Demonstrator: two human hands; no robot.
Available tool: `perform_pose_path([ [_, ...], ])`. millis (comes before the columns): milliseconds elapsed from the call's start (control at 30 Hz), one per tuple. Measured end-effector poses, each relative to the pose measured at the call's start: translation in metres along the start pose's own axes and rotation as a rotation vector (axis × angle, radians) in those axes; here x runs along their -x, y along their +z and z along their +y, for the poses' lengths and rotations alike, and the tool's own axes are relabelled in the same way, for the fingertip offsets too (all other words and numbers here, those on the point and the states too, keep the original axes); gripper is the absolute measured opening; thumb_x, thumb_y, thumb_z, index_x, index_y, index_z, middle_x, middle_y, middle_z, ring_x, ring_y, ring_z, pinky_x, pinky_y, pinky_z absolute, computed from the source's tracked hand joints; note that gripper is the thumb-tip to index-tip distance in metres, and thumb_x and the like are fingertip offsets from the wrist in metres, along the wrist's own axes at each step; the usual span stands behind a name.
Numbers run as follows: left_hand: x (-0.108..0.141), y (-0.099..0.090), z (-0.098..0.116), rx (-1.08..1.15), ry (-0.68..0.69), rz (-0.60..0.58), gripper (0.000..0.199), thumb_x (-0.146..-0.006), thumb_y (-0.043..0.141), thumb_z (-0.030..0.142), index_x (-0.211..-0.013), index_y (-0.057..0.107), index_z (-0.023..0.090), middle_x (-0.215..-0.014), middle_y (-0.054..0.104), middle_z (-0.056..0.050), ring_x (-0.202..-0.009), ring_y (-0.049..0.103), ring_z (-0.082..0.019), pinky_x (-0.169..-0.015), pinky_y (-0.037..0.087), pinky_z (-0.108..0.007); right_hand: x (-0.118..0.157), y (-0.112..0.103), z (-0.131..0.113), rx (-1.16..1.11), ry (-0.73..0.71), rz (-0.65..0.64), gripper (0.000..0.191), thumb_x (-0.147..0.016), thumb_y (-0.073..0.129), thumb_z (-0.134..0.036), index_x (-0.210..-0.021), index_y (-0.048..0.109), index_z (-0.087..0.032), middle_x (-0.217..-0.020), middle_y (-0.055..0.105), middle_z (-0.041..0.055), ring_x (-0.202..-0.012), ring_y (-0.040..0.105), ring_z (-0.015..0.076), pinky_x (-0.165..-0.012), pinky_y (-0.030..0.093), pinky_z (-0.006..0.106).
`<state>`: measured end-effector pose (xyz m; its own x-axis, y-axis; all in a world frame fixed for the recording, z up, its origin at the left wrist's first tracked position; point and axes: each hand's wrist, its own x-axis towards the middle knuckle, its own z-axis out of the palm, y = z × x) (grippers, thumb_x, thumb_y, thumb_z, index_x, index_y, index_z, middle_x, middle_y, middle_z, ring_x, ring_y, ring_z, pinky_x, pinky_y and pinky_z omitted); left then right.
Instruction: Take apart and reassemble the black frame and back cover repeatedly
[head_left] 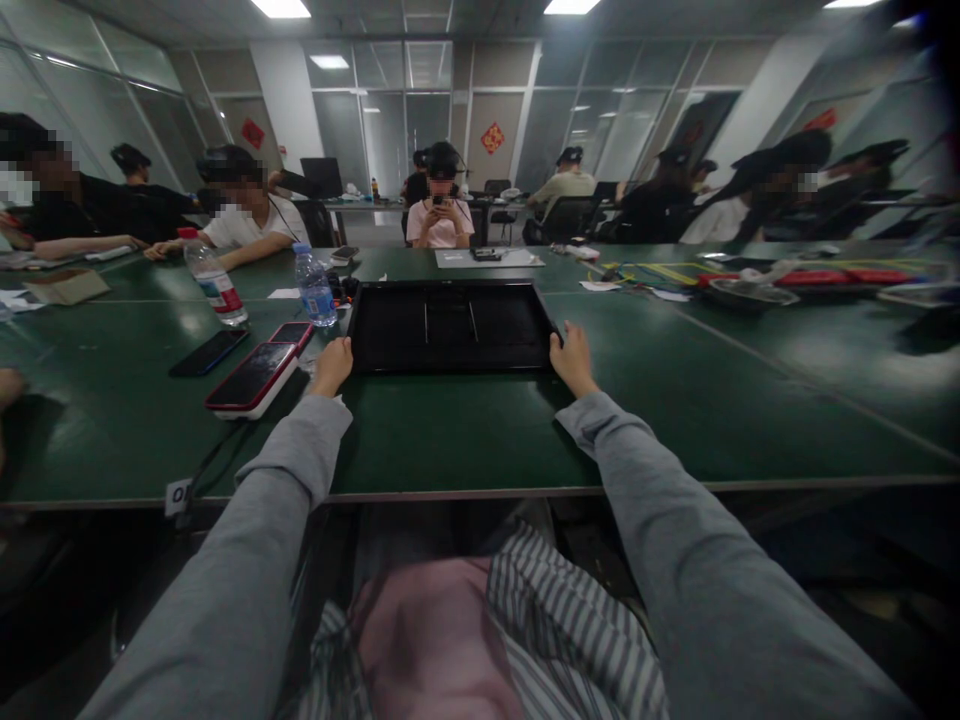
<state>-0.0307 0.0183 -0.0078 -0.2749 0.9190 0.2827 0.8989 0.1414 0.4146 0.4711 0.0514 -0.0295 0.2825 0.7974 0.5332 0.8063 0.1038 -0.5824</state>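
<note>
A shallow black rectangular tray (pixel 390 330) with a raised rim is in front of me at the table's middle. Two thin light strips, perhaps metal, run front to back inside it. My left hand (pixel 332 367) is closed on the tray's left edge, near its front corner. At the opposite side, my right hand (pixel 574 358) grips the right edge, thumb side towards the rim. The tray's underside is hidden, so I cannot tell whether it rests flat on the table. Just beyond my left hand stands a blue-labelled water bottle (pixel 316 290).
On the green table (pixel 465 430), left of the tray, lie a red-edged device (pixel 255 378), a dark phone (pixel 208 353) and a red-capped bottle (pixel 216 280). A white board (pixel 457 259) lies beyond the tray. Cables (pixel 645 272) are at right. Several people sit around.
</note>
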Motion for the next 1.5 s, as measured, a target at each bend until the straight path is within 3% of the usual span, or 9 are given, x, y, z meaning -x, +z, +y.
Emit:
perform_pose_path([
  [167, -0.003, 0.003, -0.001, -0.010, -0.026, -0.026, 0.048, -0.107, 0.026, 0.033, -0.124, 0.064, 0.009, -0.128, 0.067, -0.025, -0.120, 0.064, -0.032, -0.101, 0.048, -0.041, 0.005, -0.001, -0.007, 0.098, -0.030, -0.073, 0.058, -0.097, 0.044, -0.035, -0.147, 0.049, -0.006, -0.139, 0.052, 0.0272, -0.133, 0.048, 0.0369, -0.113, 0.038, 0.056],
  [433, 0.025, -0.009, 0.029, -0.070, 0.084, 0.276, 0.058, -0.106, 0.031, 0.047, -0.147, 0.051, 0.011, -0.147, 0.055, -0.024, -0.139, 0.045, -0.038, -0.113, 0.037, -0.053, 0.017, -0.008, -0.027, 0.209, -0.097, 0.050, 0.064, -0.099, 0.042, -0.040, -0.155, 0.035, -0.010, -0.156, 0.035, 0.0271, -0.146, 0.030, 0.0391, -0.115, 0.028, 0.063],
  [700, 0.038, 0.007, 0.064, -0.117, 0.325, 0.101, 0.067, -0.105, 0.034, 0.058, -0.155, 0.046, 0.015, -0.156, 0.045, -0.020, -0.144, 0.039, -0.035, -0.117, 0.032, -0.054, 0.039, 0.017, -0.078, 0.245, -0.300, -0.046, 0.072, -0.104, 0.028, -0.056, -0.161, 0.028, -0.013, -0.159, 0.033, 0.0249, -0.147, 0.030, 0.0347, -0.117, 0.025, 0.058],
  [833, 0.035, 0.013, 0.064, -0.138, 0.323, 0.038, 0.068, -0.101, 0.045, 0.060, -0.152, 0.050, 0.016, -0.157, 0.044, -0.020, -0.144, 0.037, -0.037, -0.117, 0.032, -0.055, 0.045, 0.028, -0.082, 0.278, -0.366, -0.159, 0.071, -0.103, 0.032, -0.060, -0.156, 0.041, -0.012, -0.156, 0.038, 0.0255, -0.146, 0.031, 0.0357, -0.118, 0.022, 0.058],
  [1033, 0.034, 0.009, 0.061, -0.056, 0.341, 0.087, 0.060, -0.100, 0.049, 0.057, -0.146, 0.057, 0.019, -0.153, 0.048, -0.019, -0.143, 0.039, -0.037, -0.117, 0.031, -0.055, 0.043, 0.024, -0.079, 0.238, -0.368, -0.146, 0.067, -0.103, 0.036, -0.057, -0.154, 0.043, -0.015, -0.153, 0.041, 0.0235, -0.143, 0.034, 0.0352, -0.115, 0.027, 0.056],
  [1133, 0.028, 0.003, 0.048, 0.014, 0.282, 0.207, 0.053, -0.102, 0.048, 0.048, -0.144, 0.058, 0.017, -0.151, 0.051, -0.020, -0.143, 0.040, -0.037, -0.118, 0.030, -0.054, 0.035, 0.017, -0.071, 0.207, -0.288, -0.062, 0.062, -0.103, 0.037, -0.051, -0.154, 0.042, -0.016, -0.151, 0.042, 0.0221, -0.140, 0.037, 0.0347, -0.113, 0.031, 0.056],
  [1233, 0.014, -0.001, 0.028, 0.083, 0.081, 0.314, 0.053, -0.100, 0.053, 0.042, -0.146, 0.054, 0.014, -0.149, 0.052, -0.023, -0.143, 0.042, -0.038, -0.117, 0.033, -0.053, 0.021, 0.008, -0.056, 0.168, -0.102, 0.095, 0.057, -0.101, 0.039, -0.042, -0.149, 0.046, -0.012, -0.147, 0.045, 0.0233, -0.137, 0.040, 0.0349, -0.110, 0.035, 0.057],
  [1367, -0.007, 0.004, 0.001, 0.281, -0.161, 0.189, 0.048, -0.100, 0.055, 0.033, -0.141, 0.057, 0.008, -0.137, 0.063, -0.023, -0.133, 0.057, -0.034, -0.111, 0.043, -0.045, 0.005, -0.002, -0.040, 0.019, 0.043, 0.105, 0.048, -0.095, 0.041, -0.030, -0.136, 0.056, -0.010, -0.125, 0.060, 0.0214, -0.118, 0.055, 0.0310, -0.103, 0.044, 0.053],
  [1500, -0.019, 0.014, -0.009, 0.442, -0.158, 0.107, 0.040, -0.100, 0.055, 0.029, -0.132, 0.065, 0.008, -0.132, 0.069, -0.019, -0.124, 0.065, -0.027, -0.106, 0.047, -0.036, 0.004, -0.006, -0.047, 0.043, -0.016, 0.027, 0.047, -0.093, 0.043, -0.025, -0.137, 0.055, -0.012, -0.123, 0.062, 0.0197, -0.119, 0.056, 0.0300, -0.104, 0.045, 0.051],
])
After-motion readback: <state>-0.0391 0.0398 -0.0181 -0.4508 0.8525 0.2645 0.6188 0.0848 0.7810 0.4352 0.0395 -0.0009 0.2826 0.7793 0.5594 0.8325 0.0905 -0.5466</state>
